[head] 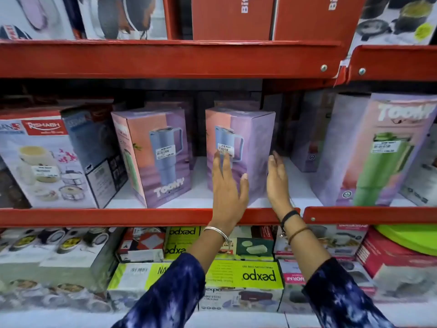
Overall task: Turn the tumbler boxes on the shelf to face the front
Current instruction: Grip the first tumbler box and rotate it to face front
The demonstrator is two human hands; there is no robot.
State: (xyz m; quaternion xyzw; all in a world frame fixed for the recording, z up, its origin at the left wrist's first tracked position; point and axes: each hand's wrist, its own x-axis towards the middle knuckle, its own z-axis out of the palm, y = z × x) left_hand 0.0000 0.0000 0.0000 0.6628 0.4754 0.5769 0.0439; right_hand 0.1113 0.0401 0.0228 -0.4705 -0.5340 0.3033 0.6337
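Observation:
Three purple and pink tumbler boxes stand on the middle red shelf [132, 216]. The left box [156, 157] shows a blue tumbler and stands slightly angled. The middle box [248, 143] is turned, with one corner toward me. My left hand [227, 185] lies flat on its front face, fingers spread. My right hand [279, 181] is open just beside its right side, fingers straight; whether it touches the box I cannot tell. A large box with a green tumbler [383, 152] stands at the right, and another purple box [307, 138] stands behind it, deeper in the shelf.
A white lunch-box carton [45, 162] and a dark carton [99, 157] stand at the left. The upper shelf [165, 59] hangs close above the boxes. Green and white cartons [243, 275] fill the lower shelf. A gap lies between the middle and right tumbler boxes.

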